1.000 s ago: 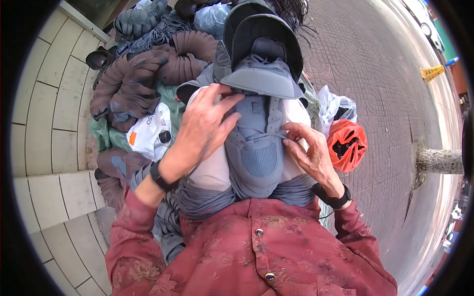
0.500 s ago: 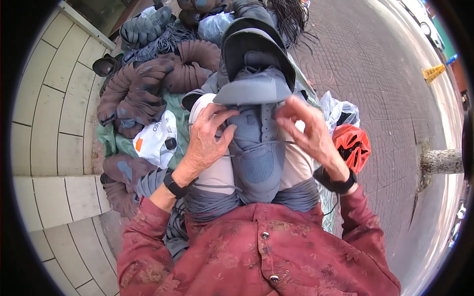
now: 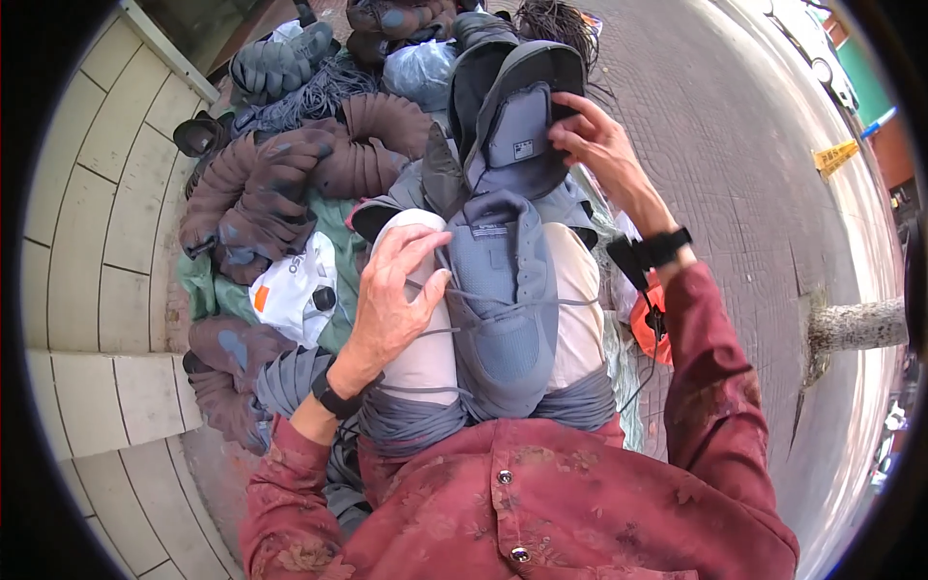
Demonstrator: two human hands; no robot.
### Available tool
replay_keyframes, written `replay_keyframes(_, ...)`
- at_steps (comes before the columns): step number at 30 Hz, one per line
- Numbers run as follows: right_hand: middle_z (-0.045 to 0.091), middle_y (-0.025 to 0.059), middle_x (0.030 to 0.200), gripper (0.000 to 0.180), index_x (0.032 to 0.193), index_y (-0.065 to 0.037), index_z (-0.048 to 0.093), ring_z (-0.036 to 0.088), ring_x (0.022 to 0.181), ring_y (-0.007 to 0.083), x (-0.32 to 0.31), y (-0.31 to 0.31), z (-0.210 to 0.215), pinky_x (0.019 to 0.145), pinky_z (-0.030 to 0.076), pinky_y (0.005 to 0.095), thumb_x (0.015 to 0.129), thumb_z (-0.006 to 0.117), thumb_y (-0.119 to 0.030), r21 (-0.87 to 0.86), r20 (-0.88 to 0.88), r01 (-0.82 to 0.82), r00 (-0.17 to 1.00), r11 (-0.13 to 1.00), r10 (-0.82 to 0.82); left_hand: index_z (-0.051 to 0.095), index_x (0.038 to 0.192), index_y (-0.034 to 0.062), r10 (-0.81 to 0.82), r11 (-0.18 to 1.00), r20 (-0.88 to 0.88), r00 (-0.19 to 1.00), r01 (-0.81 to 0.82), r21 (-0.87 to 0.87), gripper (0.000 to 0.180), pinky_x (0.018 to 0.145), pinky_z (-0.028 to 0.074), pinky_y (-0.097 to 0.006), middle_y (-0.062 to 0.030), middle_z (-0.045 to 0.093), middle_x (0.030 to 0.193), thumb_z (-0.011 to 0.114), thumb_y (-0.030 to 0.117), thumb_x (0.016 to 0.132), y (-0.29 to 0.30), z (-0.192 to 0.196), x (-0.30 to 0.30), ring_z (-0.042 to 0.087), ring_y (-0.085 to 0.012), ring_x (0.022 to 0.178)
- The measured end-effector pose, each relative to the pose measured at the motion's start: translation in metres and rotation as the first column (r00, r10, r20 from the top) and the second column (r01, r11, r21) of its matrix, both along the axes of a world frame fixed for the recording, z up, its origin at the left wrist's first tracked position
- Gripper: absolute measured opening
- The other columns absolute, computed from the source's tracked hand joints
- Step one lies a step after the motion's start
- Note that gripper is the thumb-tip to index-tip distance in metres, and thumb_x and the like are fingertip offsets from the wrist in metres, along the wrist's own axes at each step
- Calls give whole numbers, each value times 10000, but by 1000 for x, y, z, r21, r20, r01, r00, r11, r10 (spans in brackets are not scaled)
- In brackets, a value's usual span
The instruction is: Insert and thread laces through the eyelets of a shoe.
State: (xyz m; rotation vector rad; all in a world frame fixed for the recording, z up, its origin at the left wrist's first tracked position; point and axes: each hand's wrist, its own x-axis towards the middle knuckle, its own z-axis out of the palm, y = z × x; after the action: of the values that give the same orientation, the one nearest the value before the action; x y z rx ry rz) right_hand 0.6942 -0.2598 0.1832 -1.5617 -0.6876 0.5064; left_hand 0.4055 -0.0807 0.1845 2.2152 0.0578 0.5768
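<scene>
A grey-blue shoe upper [image 3: 507, 358] lies along my lap, its toe toward my shirt and its laces crossed loosely over it. Beside its left edge is my left hand [image 3: 396, 290], fingers apart, with a lace close to the fingertips. Beyond the knees, a second grey upper [image 3: 517, 145] stands turned up, showing its tongue with a small printed label. My right hand [image 3: 594, 145] pinches that upper's right edge between thumb and fingers. Bundles of grey laces [image 3: 411, 423] rest across both thighs.
Strings of brown uppers [image 3: 256, 184] are heaped on the left. Near them lie a white bag [image 3: 300, 285] and a clear plastic bag [image 3: 420, 72]. An orange-red bag [image 3: 650, 324] sits to the right, with a tree trunk [image 3: 855, 327] farther out. A tiled wall [image 3: 82, 251] borders the left.
My right hand has moved away from the lap to the far upper, which is now tipped back. The lap upper's heel is uncovered. My left hand has shifted slightly left and down.
</scene>
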Motion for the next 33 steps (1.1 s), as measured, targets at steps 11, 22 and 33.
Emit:
replay_keyframes(11,701,17,944,283,1002,-25,694,633,881,118,-98,-81,-3,797,495,273,910,774,-280,-227,-81,-299,954,927,288,642,1082,0,64,998,-247,967,-65,2,243,645,488,-306,-120,647,1074,691,33,846,-4,6,-31,576,-185,635)
replay_keyframes(22,657,34,783,187,921,26,688,585,758,117,-135,-99,9,734,492,290,894,765,-142,-267,71,-278,949,923,306,652,1160,34,54,998,-173,983,-50,32,372,594,528,-323,-109,614,1110,737,-18,801,-26,18,-35,658,-214,672)
replay_keyframes(33,627,-53,826,182,956,-1,711,529,763,37,-136,-99,48,679,441,219,920,774,-168,-117,-243,-226,951,967,193,608,1019,43,-42,965,-126,991,73,251,271,631,526,-395,-103,580,1053,746,-4,791,-24,15,-15,673,-311,771)
